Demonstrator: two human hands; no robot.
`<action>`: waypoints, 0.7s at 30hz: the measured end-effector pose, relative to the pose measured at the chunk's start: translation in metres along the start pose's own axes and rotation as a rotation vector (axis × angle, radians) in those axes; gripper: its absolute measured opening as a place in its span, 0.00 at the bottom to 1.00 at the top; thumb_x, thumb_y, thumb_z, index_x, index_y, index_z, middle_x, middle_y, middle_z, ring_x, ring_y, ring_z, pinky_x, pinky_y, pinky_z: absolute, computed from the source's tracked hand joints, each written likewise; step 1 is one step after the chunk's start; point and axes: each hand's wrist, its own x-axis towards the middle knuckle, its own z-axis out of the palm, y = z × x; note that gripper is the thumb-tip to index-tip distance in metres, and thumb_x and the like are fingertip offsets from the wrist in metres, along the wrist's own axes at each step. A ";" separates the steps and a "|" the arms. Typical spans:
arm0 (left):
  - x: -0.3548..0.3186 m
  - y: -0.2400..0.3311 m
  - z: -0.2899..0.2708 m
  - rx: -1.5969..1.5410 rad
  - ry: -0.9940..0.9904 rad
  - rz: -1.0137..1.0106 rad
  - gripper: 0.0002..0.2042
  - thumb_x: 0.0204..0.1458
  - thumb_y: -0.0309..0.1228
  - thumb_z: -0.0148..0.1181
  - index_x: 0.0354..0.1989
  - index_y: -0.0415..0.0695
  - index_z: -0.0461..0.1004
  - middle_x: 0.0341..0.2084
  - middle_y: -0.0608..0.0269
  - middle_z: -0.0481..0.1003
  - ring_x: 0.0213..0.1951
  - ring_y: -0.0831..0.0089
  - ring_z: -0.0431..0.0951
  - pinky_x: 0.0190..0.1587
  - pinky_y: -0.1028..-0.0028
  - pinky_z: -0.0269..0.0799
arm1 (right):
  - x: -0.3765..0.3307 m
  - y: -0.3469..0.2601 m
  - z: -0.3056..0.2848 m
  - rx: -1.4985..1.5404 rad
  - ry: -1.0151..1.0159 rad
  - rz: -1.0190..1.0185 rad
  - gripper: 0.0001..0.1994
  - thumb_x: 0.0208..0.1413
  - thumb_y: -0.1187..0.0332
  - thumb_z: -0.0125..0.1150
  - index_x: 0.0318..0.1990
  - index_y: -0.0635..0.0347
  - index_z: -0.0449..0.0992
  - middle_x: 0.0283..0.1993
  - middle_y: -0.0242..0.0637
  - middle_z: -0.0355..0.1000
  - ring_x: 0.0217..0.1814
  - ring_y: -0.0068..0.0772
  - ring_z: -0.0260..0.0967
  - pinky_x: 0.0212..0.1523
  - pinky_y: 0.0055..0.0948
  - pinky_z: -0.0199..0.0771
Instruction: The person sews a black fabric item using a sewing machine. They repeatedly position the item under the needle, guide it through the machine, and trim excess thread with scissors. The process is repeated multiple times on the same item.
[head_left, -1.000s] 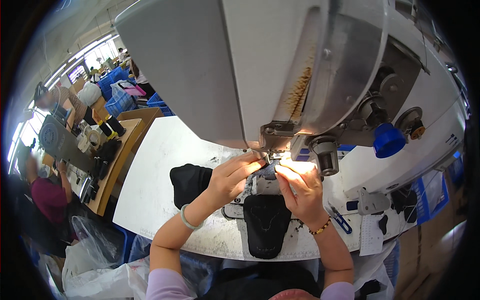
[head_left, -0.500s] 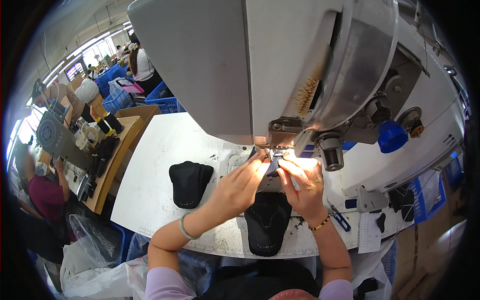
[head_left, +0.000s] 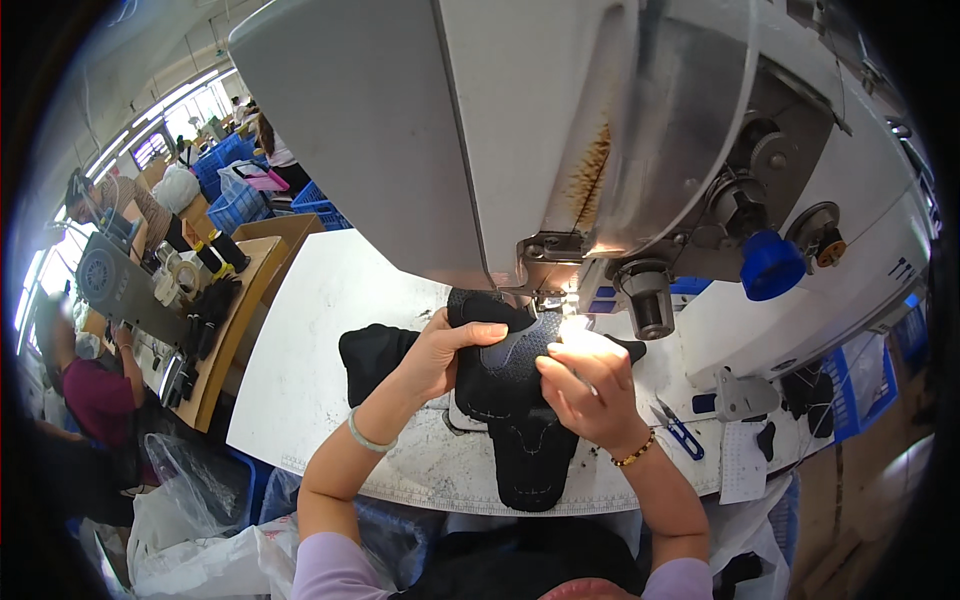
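A black fabric piece with a grey patterned patch lies under the head of a large white sewing machine. My left hand grips its left side, thumb on top and fingers beneath. On the patch's right edge, beside the needle area, the closed fingers of my right hand press the cloth; lamp glare washes out part of them. Another black fabric piece with pale stitch lines lies nearer to me, partly covered by the held one. One more black piece rests left of my left hand.
Blue-handled snips and a white paper sheet lie at the right of the white table. Plastic bags hang below its front edge. At left, a person sits at another sewing machine. Blue crates stand behind.
The black piece with the patch has come out from the needle area toward me and now spreads open. My left hand has shifted left and my right hand slightly nearer to me.
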 end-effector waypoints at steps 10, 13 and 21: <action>-0.008 -0.003 0.007 -0.041 -0.001 0.001 0.15 0.48 0.22 0.59 0.45 0.34 0.71 0.36 0.57 0.76 0.35 0.74 0.78 0.41 0.75 0.77 | -0.004 -0.002 -0.004 -0.037 -0.089 -0.005 0.17 0.43 0.73 0.63 0.44 0.52 0.76 0.48 0.25 0.69 0.46 0.22 0.67 0.46 0.25 0.63; -0.010 -0.008 0.004 -0.022 0.033 -0.005 0.14 0.49 0.23 0.59 0.45 0.35 0.71 0.36 0.58 0.76 0.35 0.74 0.78 0.41 0.75 0.77 | -0.005 0.000 -0.006 -0.061 -0.107 0.010 0.17 0.43 0.73 0.63 0.44 0.51 0.76 0.49 0.24 0.69 0.42 0.20 0.66 0.44 0.26 0.63; -0.021 -0.019 0.021 -0.010 0.082 0.085 0.13 0.50 0.23 0.60 0.44 0.36 0.71 0.36 0.60 0.76 0.37 0.75 0.76 0.43 0.74 0.74 | -0.011 0.018 -0.007 0.080 -0.069 0.081 0.18 0.41 0.73 0.62 0.45 0.46 0.77 0.41 0.24 0.69 0.41 0.29 0.63 0.44 0.31 0.63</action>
